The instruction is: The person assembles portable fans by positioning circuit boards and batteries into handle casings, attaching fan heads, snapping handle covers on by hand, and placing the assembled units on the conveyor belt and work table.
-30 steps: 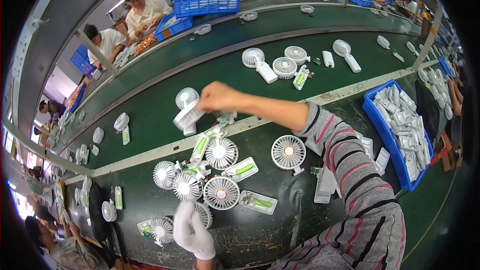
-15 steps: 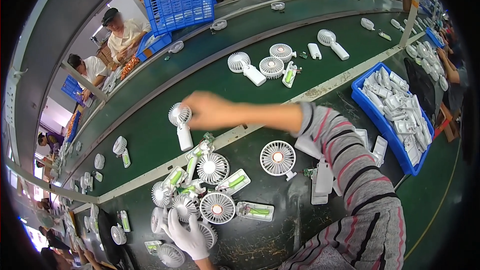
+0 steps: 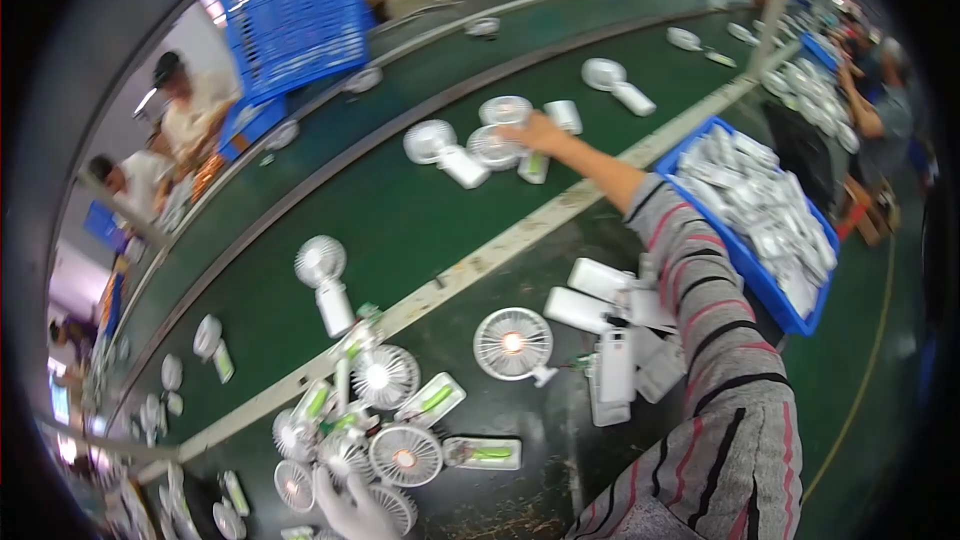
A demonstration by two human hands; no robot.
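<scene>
My right hand (image 3: pixel 545 135), bare, reaches far over the green belt. Its blurred fingertips overlap the edge of a white handheld fan head (image 3: pixel 494 148); whether they grip it cannot be made out. Touching that head is another round fan head (image 3: pixel 506 110), and below my fingers lies an opened handle (image 3: pixel 533 168) with a green part. My left hand (image 3: pixel 355 512), in a white glove, rests with fingers apart over a cluster of fans at the lower edge. In that cluster are a fan head with a copper-coloured hub (image 3: pixel 405 454) and an open handle with a green cell (image 3: pixel 483 453).
A blue crate (image 3: pixel 690 152) full of white casings stands at the right. White handle shells (image 3: pixel 613 365) lie beside a single fan head (image 3: pixel 513 343) on the dark table. A pale rail (image 3: pixel 480 262) divides table and belt. A whole fan (image 3: pixel 320 262) lies on the belt. Co-workers sit beyond.
My right hand has left the whole fan at the belt's left and moved right and away, to the group of fan heads. The view has turned; my left hand stays at the cluster.
</scene>
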